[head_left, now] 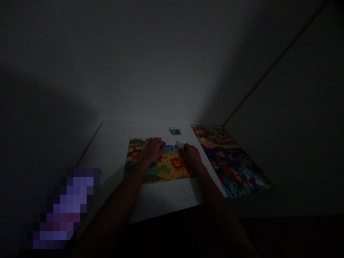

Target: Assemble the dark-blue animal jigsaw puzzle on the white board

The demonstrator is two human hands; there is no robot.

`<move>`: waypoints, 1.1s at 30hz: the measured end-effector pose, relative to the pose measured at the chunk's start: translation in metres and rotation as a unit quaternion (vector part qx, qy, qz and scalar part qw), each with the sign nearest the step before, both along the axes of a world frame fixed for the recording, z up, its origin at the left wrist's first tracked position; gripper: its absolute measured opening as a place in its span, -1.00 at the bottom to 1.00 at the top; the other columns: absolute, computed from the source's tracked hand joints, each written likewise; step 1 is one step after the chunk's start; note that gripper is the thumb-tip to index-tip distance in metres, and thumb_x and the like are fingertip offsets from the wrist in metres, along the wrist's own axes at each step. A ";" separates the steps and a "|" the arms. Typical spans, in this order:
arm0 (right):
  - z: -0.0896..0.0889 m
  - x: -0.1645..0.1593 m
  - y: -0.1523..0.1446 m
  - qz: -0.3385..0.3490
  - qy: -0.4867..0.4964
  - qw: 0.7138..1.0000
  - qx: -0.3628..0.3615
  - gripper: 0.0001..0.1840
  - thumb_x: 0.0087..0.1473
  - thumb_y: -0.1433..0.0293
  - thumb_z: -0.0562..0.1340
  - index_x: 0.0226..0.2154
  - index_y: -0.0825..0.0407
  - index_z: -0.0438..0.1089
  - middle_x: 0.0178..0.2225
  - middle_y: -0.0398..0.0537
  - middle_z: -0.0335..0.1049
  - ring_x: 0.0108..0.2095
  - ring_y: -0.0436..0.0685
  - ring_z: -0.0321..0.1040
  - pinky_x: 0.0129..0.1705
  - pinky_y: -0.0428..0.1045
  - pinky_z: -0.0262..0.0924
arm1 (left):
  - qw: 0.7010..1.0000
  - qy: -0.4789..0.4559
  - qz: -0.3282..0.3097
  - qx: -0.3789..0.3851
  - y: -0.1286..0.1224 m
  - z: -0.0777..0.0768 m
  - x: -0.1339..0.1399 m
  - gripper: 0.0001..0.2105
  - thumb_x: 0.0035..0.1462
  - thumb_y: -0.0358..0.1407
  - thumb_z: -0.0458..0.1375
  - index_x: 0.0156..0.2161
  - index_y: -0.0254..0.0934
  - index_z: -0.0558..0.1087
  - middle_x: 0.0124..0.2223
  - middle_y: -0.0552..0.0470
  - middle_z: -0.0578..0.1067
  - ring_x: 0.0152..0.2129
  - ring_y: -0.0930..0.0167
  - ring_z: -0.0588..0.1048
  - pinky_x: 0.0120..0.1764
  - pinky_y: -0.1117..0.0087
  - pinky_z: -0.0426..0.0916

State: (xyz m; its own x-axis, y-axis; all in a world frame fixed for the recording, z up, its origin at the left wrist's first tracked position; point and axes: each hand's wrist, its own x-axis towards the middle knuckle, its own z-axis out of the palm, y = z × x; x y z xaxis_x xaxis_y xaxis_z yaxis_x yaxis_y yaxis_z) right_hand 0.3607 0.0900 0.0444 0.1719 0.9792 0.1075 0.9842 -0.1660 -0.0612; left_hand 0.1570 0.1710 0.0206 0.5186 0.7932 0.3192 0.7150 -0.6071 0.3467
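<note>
A partly assembled jigsaw puzzle (163,167) with a safari scene of a lion, trees and yellow ground lies on the white table. My left hand (154,149) rests flat over its upper part, fingers stretched out and hiding some of the picture. On the right side of the puzzle, my right hand (191,154) touches the upper edge beside a blue section (171,149), its thumb and fingers slightly apart. No piece can be made out in either hand in this dim light. Beyond the puzzle sits a small pile of loose puzzle pieces (175,131).
On the right of the white table (166,197) lie a farm-scene picture (217,137) and a dark blue sea-scene picture (239,170), reaching the table's right edge. A pale wall (161,71) rises directly behind. A blurred-out purple patch covers the lower left.
</note>
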 end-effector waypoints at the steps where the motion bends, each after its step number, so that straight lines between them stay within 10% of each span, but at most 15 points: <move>1: 0.000 -0.001 0.000 -0.005 -0.001 1.000 0.002 -0.58 0.32 0.10 0.01 -0.20 0.07 0.38 -0.27 0.08 0.52 -0.25 0.17 0.41 -0.26 -0.02 0.07 | 1.000 0.002 0.000 0.000 0.000 0.001 0.000 -0.71 0.26 -0.33 0.02 -0.03 -0.20 0.53 0.14 -0.09 0.46 0.15 0.27 0.34 0.24 0.18 0.13; 19: -0.001 0.009 0.003 -0.030 0.142 0.989 0.012 -0.59 0.26 0.07 0.06 -0.33 0.01 0.41 -0.36 0.02 0.51 -0.40 0.09 0.36 -0.41 -0.05 0.00 | 1.000 -0.005 -0.005 0.007 0.002 -0.004 0.000 -0.71 0.26 -0.31 -0.01 -0.03 -0.16 0.52 0.13 -0.05 0.47 0.14 0.26 0.34 0.22 0.13 0.15; 27: -0.001 0.046 -0.001 0.088 0.477 0.874 -0.018 -0.61 -0.02 0.06 0.25 -0.36 0.06 0.39 -0.44 -0.13 0.40 -0.46 0.02 0.29 -0.42 -0.08 0.14 | 0.998 0.042 -0.038 0.022 -0.004 0.004 -0.002 -0.71 0.28 -0.29 0.01 0.03 -0.20 0.48 0.10 -0.06 0.46 0.10 0.23 0.35 0.20 0.15 0.16; 33: -0.010 0.047 0.004 0.091 0.478 0.874 0.006 -0.69 -0.02 0.14 0.24 -0.37 0.07 0.42 -0.46 -0.14 0.38 -0.46 0.00 0.28 -0.42 -0.10 0.14 | 0.995 0.050 -0.091 0.004 -0.012 0.013 0.002 -0.70 0.30 -0.20 0.02 0.04 -0.19 0.47 0.14 -0.06 0.42 0.12 0.25 0.32 0.21 0.16 0.14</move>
State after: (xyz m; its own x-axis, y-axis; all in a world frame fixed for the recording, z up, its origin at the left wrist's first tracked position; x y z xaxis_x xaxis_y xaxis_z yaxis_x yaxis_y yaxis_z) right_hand 0.4074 0.0937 0.0340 0.0293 0.9995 0.0106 0.4929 -0.0052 -0.8701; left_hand 0.1589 0.1587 0.0337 0.6830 0.6806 0.2650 0.6237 -0.7323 0.2732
